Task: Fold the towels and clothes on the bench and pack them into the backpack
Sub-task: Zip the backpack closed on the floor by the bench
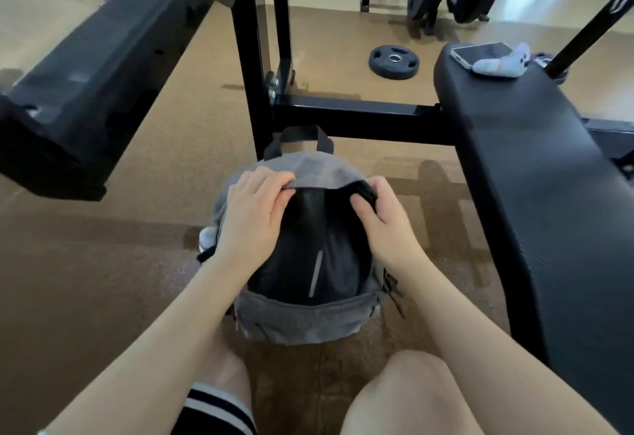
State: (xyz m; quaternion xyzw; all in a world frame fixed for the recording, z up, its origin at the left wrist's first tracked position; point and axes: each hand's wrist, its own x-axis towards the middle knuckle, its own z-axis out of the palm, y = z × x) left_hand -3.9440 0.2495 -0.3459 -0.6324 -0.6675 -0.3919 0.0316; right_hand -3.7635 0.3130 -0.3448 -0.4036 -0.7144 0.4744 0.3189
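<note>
A grey backpack stands on the floor between my knees, its main opening wide. Dark folded clothing with a thin reflective stripe fills the inside. My left hand grips the grey top flap at the left of the opening. My right hand pinches the black edge of the opening at the right. The black padded bench runs along my right side and carries no towels or clothes in view.
A phone and a pale rolled sock lie at the bench's far end. A black rack frame stands just behind the backpack. A weight plate lies on the floor beyond. Another black bench angles in at the left.
</note>
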